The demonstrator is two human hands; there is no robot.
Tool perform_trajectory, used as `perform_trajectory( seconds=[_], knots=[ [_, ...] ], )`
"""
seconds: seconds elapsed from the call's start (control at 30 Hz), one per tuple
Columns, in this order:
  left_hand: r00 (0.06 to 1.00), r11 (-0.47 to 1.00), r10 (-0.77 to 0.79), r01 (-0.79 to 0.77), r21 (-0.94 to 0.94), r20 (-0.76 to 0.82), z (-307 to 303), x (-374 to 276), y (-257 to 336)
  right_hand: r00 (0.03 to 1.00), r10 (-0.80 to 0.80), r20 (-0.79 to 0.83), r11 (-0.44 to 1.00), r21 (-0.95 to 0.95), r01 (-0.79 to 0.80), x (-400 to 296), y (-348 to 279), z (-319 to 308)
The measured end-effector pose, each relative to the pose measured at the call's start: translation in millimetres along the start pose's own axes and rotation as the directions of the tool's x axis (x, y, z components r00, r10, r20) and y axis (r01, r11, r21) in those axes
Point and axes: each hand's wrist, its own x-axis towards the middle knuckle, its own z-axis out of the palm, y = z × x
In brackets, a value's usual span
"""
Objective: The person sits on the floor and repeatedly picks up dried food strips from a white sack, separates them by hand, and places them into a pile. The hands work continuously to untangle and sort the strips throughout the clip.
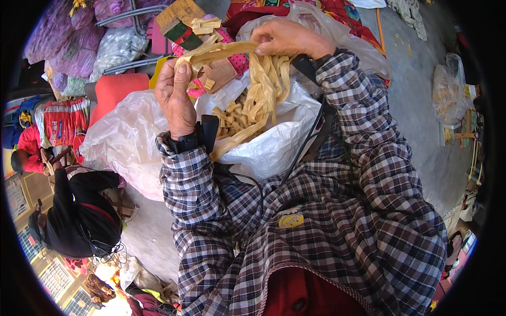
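Observation:
My left hand (176, 93) pinches one end of a flat tan strip (225, 52), which looks like plant fibre or ribbon. Fingers of my right hand (290, 37) grip the strip farther along, and it is stretched between the two hands. From below my right hand, long loose tan strips (263, 89) hang into a white woven sack (272, 144) on my lap. Many small folded or knotted tan pieces (229, 118) lie inside the sack. Beyond my left hand sits a wooden board (218, 76) with a small tan piece on it.
A folded tan bundle (205, 26) lies near a wooden block (180, 15). Translucent plastic sheeting (126, 138) spreads at my left. Other people (83, 213) sit farther left. Purple net-like bundles (75, 47) are piled at upper left. A clear bag (448, 89) stands on the right.

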Motion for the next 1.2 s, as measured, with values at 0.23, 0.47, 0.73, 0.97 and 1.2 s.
perform_trajectory(
  seconds=[0.23, 0.47, 0.73, 0.97, 1.2],
  knots=[
    [0.999, 0.997, 0.008, -0.005, 0.079, -0.042, -1, 0, 5, 0.993, 0.035, -0.116, 0.944, 0.329, 0.005, -8, -32, -35],
    [0.971, 1.0, 0.021, -0.025, 0.014, 0.236, 21, -5, 8, 0.973, -0.19, -0.127, 0.3, 0.937, 0.181, 6, -60, -26],
    [0.85, 0.987, -0.15, 0.103, 0.121, 0.505, 32, -16, 9, 0.889, -0.398, -0.226, 0.039, 0.964, 0.262, 11, -76, -16],
    [0.959, 0.974, -0.207, 0.22, -0.046, 0.195, 20, -8, 4, 0.88, -0.165, -0.446, 0.245, 0.845, 0.475, 8, -66, -29],
    [0.962, 0.964, 0.264, -0.265, -0.005, -0.074, 15, -4, -2, 0.871, -0.477, -0.117, 0.253, 0.931, 0.264, -3, -43, -46]
  ],
)
